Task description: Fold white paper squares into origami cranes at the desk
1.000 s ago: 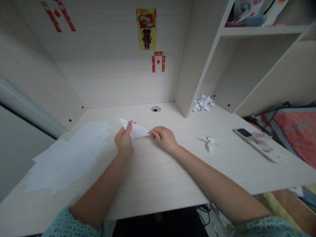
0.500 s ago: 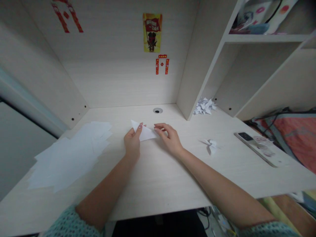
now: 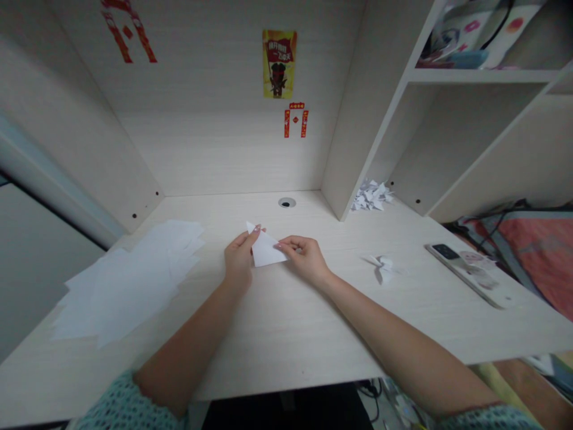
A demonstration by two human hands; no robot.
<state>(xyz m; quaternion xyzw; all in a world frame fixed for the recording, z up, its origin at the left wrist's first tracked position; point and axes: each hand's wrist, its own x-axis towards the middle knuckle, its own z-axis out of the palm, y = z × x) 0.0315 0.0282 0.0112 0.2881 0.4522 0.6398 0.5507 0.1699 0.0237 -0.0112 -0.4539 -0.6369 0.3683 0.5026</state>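
A folded piece of white paper [image 3: 267,251], roughly triangular, is held just above the desk between my two hands. My left hand [image 3: 239,257] pinches its left side, thumb on top. At its right corner, my right hand [image 3: 304,255] is closed with thumb and fingertips on the paper. To the left lies a spread stack of white paper sheets [image 3: 129,280]. On the right of the desk sits a small folded white paper figure [image 3: 381,266], resembling a crane.
A heap of small folded white papers [image 3: 372,195] lies by the upright shelf panel [image 3: 344,137]. Further right are a phone [image 3: 465,275] and a red and grey cloth item [image 3: 528,245]. A round cable hole [image 3: 287,203] is near the back wall.
My right hand, its fingers looser before, now pinches the paper's right corner. The paper has tilted and shows a broader face. The view has shifted slightly.
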